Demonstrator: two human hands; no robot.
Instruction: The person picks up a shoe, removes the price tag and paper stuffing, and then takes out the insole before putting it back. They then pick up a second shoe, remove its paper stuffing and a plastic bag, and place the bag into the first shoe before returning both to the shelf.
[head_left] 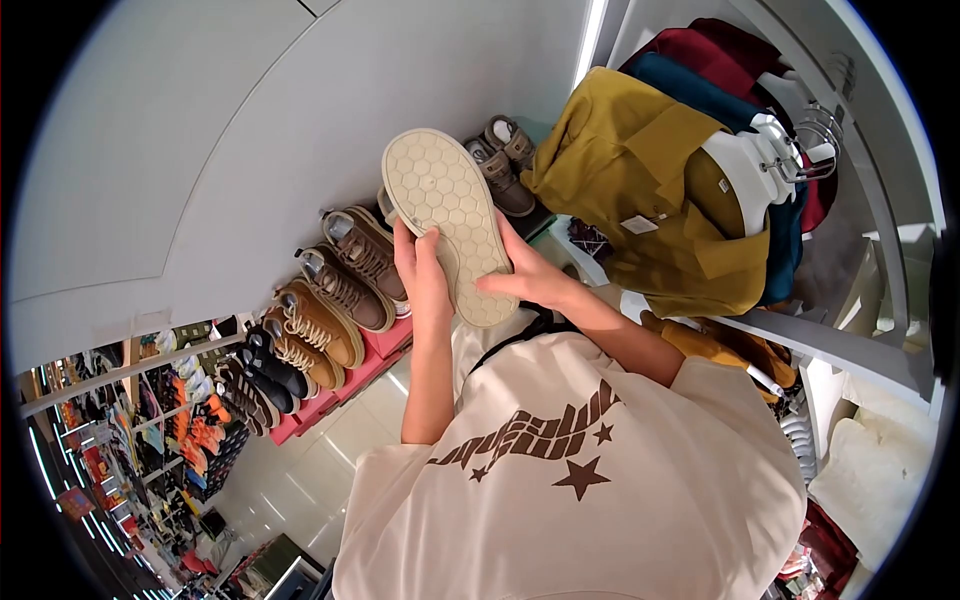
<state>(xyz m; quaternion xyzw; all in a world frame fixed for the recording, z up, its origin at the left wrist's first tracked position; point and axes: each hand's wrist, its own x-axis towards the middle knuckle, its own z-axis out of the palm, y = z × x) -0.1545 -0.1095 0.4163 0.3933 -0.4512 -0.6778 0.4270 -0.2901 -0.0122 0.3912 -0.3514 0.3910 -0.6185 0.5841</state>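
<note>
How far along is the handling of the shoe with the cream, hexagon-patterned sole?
Done: the shoe with the cream, hexagon-patterned sole is raised, underside facing the camera.
In hand: the left hand and right hand grip its edges.
Probably left: setting it down; brown lace-up shoes stand on the pink ledge, this one doesn't. Anything more, I can't tell.

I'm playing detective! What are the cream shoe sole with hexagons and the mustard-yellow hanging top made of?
The cream shoe sole with hexagons looks like matte rubber or soft plastic, with its honeycomb pattern moulded in. The mustard-yellow hanging top is cloth with a smooth, soft finish: it drapes in loose folds. Whether it's cotton or something silkier, I can't tell.
</note>
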